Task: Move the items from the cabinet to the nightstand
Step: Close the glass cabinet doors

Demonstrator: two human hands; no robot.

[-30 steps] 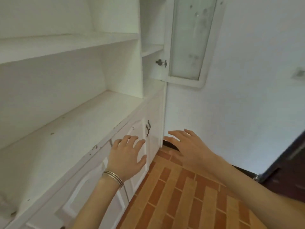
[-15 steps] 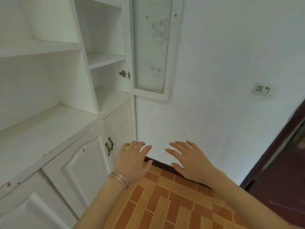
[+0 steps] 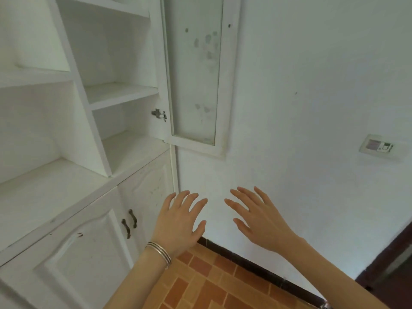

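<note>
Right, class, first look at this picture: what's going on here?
A person stands facing a white cabinet with both hands held out in front. The left hand, with bangles at the wrist, and the right hand are open with fingers spread, touching nothing. The upper glass door is swung open and the lower doors are closed. Neither hand holds an item, and no nightstand is in view.

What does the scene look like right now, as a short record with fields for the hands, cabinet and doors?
Left hand: open, fingers spread, holding nothing, bracelet on wrist
Right hand: open, fingers spread, holding nothing
Glass door: swung open
Lower doors: shut
Cabinet shelves: no items visible
Nightstand: not in view
</note>
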